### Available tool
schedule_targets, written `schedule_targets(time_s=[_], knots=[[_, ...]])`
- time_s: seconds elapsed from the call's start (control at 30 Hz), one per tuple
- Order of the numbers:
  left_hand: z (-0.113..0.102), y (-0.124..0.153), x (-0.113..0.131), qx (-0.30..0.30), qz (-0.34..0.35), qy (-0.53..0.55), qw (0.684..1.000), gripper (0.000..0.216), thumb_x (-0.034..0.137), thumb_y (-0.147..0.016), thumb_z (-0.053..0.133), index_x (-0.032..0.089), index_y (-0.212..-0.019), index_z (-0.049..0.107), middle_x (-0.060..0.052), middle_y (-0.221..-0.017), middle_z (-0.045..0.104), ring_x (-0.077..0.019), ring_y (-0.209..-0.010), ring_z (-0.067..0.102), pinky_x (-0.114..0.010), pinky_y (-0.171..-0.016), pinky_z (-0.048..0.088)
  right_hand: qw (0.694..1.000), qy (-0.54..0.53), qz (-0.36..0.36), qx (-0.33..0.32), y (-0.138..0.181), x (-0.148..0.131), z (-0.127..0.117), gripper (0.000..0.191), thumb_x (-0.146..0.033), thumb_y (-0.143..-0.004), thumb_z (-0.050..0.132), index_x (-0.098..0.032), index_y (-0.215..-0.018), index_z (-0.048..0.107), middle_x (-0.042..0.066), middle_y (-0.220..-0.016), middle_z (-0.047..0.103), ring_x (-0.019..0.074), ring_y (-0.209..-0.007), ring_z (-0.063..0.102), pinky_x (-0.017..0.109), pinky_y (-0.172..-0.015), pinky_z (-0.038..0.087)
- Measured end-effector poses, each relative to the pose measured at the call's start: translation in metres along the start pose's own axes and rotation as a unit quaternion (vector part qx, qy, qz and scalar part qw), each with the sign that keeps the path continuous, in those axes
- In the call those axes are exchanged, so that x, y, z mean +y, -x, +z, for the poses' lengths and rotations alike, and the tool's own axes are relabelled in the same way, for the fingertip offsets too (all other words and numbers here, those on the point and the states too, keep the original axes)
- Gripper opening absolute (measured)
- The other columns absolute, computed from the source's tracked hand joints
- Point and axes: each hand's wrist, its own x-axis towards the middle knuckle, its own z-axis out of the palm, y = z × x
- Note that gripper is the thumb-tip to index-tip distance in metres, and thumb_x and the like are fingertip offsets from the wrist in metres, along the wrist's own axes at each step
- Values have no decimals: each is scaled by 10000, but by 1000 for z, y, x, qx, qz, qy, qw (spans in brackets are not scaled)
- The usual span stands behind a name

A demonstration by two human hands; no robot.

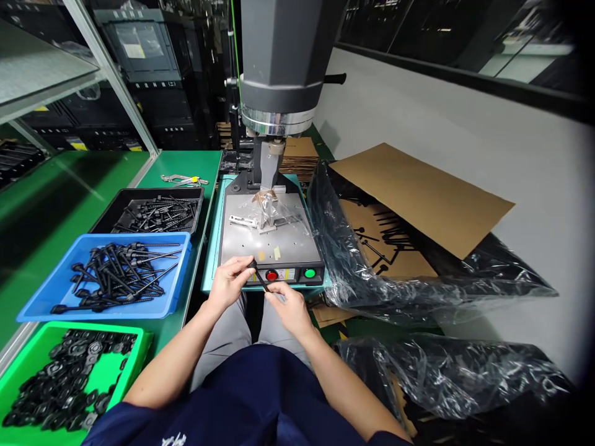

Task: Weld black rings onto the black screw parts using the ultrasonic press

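Observation:
Between my hands, at the front edge of the machine, is a thin black plastic rod (261,278) with a thicker head. My left hand (229,282) is closed on the head end, fingers pinching it. The other end sits in the fingertips of my right hand (289,305), also closed. Just beyond them lies the machine's grey metal base plate (297,232). A fixture wrapped in clear plastic (267,207) stands on it under the pointed metal horn (269,164). A red button (271,275) and a green button (310,273) are on the front panel.
At left stand a black tray (201,207) and a blue tray (183,266) of similar rods, then a green tray (142,347) of small black round parts. Pliers (185,180) lie behind. To the right, a plastic-lined box (334,272) holds rods under a cardboard sheet (423,192).

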Motion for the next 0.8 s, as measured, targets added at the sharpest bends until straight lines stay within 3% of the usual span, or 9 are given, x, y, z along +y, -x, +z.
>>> schedule_targets(time_s=[0.13, 0.27, 0.4, 0.53, 0.63, 0.8], knots=[[9, -3, -2, -74, 86, -63, 992, 217, 301, -863, 685, 228, -1054, 759, -83, -1081, 760, -226, -1013, 711, -388, -926, 566, 982, -171, 67, -43, -23, -6, 2, 498, -488, -870, 641, -223, -1291, 618, 117, -1200, 701, 253, -1074, 679, 422, -920, 564], [23, -3, -5, -63, 114, -88, 988, 213, 276, -896, 641, 230, -1083, 732, -84, -1110, 753, -240, -1138, 669, -421, -1006, 528, 968, -235, 76, -39, -43, -17, 11, 549, -504, -778, 737, -236, -1250, 652, 103, -1225, 690, 257, -1105, 658, 389, -890, 570], [29, -8, -11, -72, 57, -70, 993, 372, 282, -848, 692, 242, -1217, 672, -98, -1256, 691, -268, -1234, 605, -463, -1045, 492, 960, -253, 120, 10, -62, -9, 7, 509, -496, -724, 774, -200, -1131, 698, 98, -1058, 733, 232, -898, 693, 358, -749, 574], [40, -33, -11, -63, -75, 91, 991, 537, 291, -796, 731, 218, -1311, 596, -141, -1337, 624, -265, -1169, 623, -447, -970, 528, 953, -252, 138, 98, -95, 5, -7, 487, -492, -659, 804, -181, -1017, 694, 62, -924, 733, 183, -765, 673, 327, -721, 543], [51, -64, -6, -57, -176, 289, 939, 604, 239, -754, 767, 227, -1326, 575, -143, -1360, 602, -224, -1101, 650, -374, -932, 539, 957, -231, 143, 105, -125, 10, -12, 516, -499, -597, 822, -185, -981, 679, 47, -882, 728, 179, -769, 672, 298, -692, 524], [59, -105, -5, -17, -279, 555, 783, 413, 204, -812, 699, 184, -1221, 640, -133, -1218, 665, -153, -924, 687, -204, -673, 544, 958, -240, 140, 77, -168, 8, -14, 539, -521, -604, 799, -200, -1012, 655, 50, -916, 728, 176, -773, 679, 288, -658, 525]])
